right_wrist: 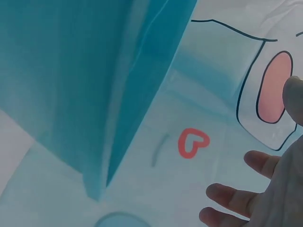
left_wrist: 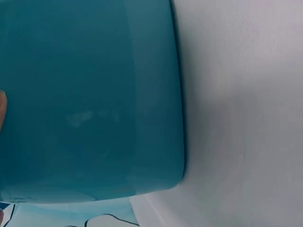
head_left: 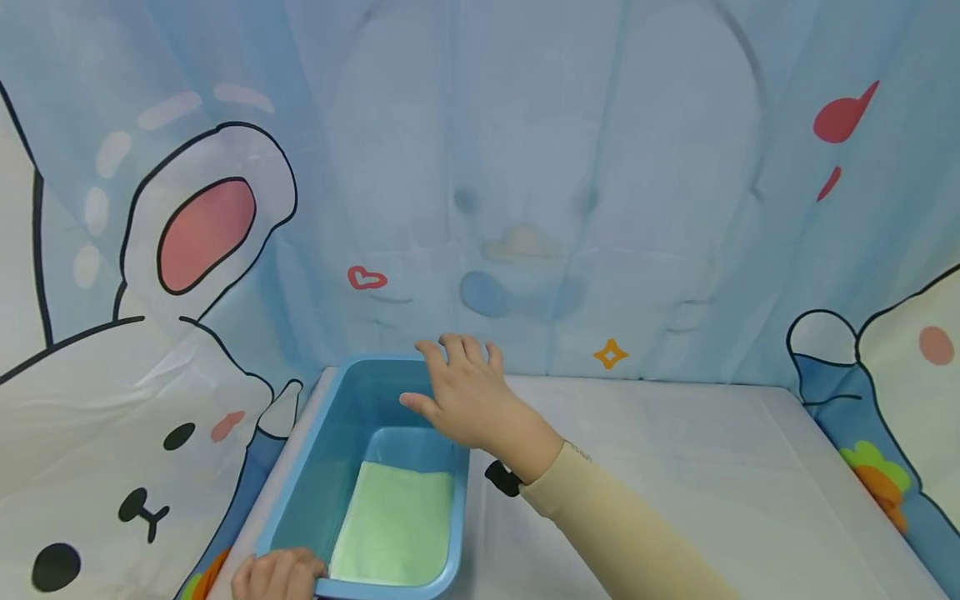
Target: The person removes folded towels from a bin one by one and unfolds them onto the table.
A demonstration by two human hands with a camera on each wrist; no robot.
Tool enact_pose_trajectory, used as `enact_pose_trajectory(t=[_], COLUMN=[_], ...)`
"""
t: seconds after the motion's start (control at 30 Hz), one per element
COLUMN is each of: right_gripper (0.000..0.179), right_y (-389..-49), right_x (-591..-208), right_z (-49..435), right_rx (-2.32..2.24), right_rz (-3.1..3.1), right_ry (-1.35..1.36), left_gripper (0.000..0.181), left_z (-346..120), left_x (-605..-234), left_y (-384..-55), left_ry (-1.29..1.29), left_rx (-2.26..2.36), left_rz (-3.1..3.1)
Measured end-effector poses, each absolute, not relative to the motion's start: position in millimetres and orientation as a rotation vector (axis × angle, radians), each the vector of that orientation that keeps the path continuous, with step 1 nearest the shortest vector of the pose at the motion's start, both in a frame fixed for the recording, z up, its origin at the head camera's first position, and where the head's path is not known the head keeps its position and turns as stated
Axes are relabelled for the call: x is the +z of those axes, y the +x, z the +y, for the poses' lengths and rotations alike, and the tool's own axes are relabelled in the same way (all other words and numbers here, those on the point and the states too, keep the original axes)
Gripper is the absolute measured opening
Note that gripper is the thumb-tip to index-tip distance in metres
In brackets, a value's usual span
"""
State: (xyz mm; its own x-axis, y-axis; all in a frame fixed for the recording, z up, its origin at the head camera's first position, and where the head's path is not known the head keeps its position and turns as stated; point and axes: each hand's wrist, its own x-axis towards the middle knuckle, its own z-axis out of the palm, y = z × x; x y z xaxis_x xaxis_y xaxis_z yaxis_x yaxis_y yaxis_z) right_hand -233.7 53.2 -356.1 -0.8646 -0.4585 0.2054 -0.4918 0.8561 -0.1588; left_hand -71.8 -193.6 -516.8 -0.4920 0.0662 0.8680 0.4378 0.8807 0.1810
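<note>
A light blue plastic bin [head_left: 311, 492] stands at the left of the white table, with a pale green sheet [head_left: 397, 525] lying flat on its floor. My left hand [head_left: 276, 575] grips the rim at the near left corner, knuckles on top. In the left wrist view a fingertip [left_wrist: 2, 109] shows against the bin's outer wall [left_wrist: 94, 94]. Over the far right part of the bin, my right hand [head_left: 467, 398] is held with fingers spread and nothing in it. The right wrist view has its fingers [right_wrist: 232, 198] apart from the bin's side [right_wrist: 71, 71].
White cloth covers the table [head_left: 675, 483], stretching to the right of the bin. Behind it hangs a light blue cartoon curtain [head_left: 525, 167], with rabbit drawings on both sides. A black strap piece [head_left: 502, 479] sits at the right wrist.
</note>
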Motion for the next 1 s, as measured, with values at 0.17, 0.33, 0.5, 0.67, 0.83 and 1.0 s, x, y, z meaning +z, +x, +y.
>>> enact_pose_trajectory(t=[0.17, 0.33, 0.5, 0.67, 0.83, 1.0], right_gripper=[0.079, 0.079, 0.079, 0.080, 0.076, 0.072], right_y=[-236, -239, -241, -242, -246, -252], right_x=[-352, -352, -355, -358, -360, -366], right_z=[39, 25, 12, 0, -9, -20], right_rx=[0.299, 0.287, 0.268, 0.246, 0.191, 0.204], right_rz=[-2.955, -3.014, -3.042, -3.078, -3.118, -3.213], right_ry=[0.748, 0.736, 0.703, 0.675, 0.603, 0.452], left_gripper=[0.065, 0.067, 0.066, 0.068, 0.071, 0.069], left_z=[-185, -176, -169, -166, -160, -151], left_x=[-519, -521, -523, -528, -528, -514], left_y=[-76, -77, -75, -82, -88, -96], left_ry=[-0.379, -0.386, -0.399, -0.411, -0.397, -0.403], left_rx=[-0.488, -0.487, -0.484, -0.419, -0.403, -0.389], left_rz=[-1.962, -1.939, -1.938, -1.820, -1.715, -1.604])
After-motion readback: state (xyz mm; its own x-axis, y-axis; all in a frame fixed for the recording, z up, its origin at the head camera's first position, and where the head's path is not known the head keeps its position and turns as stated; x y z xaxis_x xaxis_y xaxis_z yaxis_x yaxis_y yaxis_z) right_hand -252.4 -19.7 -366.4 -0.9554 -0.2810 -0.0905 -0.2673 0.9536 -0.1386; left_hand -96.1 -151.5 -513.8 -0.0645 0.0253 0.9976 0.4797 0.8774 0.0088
